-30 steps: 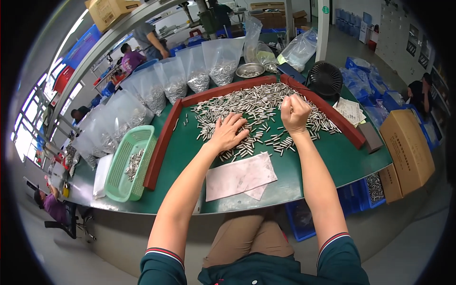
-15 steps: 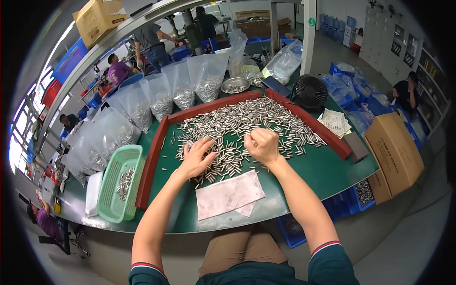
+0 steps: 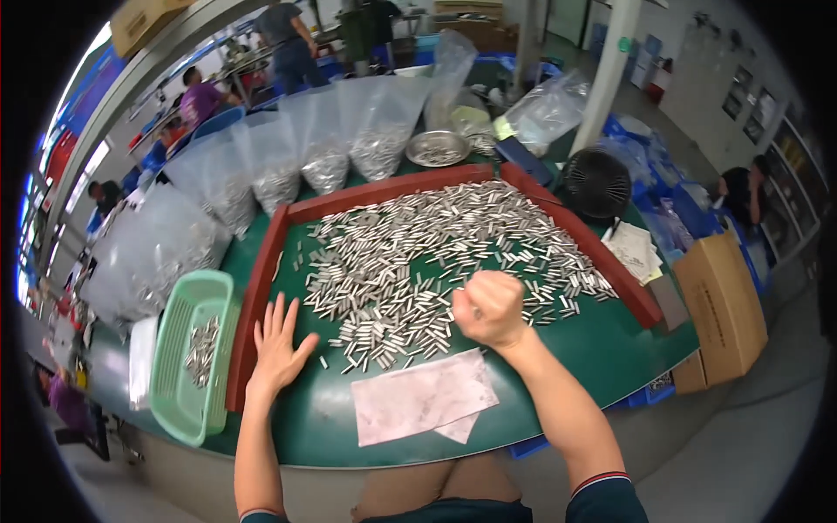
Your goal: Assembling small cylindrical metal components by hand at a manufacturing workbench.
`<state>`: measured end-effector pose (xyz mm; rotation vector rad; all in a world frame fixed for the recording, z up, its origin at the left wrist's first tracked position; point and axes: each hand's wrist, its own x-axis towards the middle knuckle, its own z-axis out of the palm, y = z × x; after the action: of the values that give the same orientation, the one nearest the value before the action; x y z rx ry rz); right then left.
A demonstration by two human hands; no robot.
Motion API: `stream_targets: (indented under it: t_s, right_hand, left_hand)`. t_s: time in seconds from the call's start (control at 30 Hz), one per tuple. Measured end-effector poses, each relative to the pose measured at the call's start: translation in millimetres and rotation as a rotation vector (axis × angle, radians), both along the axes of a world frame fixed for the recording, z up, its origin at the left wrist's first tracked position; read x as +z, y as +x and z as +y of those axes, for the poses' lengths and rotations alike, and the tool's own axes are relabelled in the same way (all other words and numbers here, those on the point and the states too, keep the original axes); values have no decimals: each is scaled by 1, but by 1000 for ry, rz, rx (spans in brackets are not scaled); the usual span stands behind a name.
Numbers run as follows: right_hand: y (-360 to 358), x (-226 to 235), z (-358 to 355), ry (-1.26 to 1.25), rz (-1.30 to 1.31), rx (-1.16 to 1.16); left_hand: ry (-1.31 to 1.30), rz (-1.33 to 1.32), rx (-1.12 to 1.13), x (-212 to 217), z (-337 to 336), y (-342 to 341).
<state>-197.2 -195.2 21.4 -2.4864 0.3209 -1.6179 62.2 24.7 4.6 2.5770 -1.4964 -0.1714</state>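
Many small silvery metal pins (image 3: 392,248) lie spread over a green tabletop (image 3: 305,410) inside a dark red three-sided frame (image 3: 384,193). My left hand (image 3: 277,353) is open, fingers spread, at the left side of the pins beside the frame's left rail. It holds nothing. My right hand (image 3: 491,308) is closed in a fist over the lower right part of the heap; what it holds, if anything, is hidden by the fingers. A stained pale pink cloth (image 3: 423,397) lies on the near part of the table, between my forearms.
A green plastic basket (image 3: 228,349) with some pins stands left of the frame. Clear bags (image 3: 370,131) of pins line the back and left. At the back stands a metal dish (image 3: 438,148); a black fan (image 3: 596,183) and cardboard box (image 3: 724,305) stand right. Several people work beyond.
My left hand has moved left off the pins to beside the frame's left rail. My right hand stays a fist, slightly nearer to me. The whole view has shifted and tilted.
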Motion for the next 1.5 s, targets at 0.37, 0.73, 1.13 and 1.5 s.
stream_targets:
  t_s: [0.37,0.73,1.13,1.5]
  right_hand:
    - [-13,-2,-1,34,40,5]
    - [-2,2,5,44,-30,63]
    - [-8,-1,6,41,-53,53]
    - [-6,-7,8,28,42,48]
  left_hand:
    - [-85,43,-220,0,-65,-64]
    - [-109,79,-181,-9,-118,-83]
    - [-40,12,-406,11,-95,-98]
    - [-99,20,-387,-13,-71,-80]
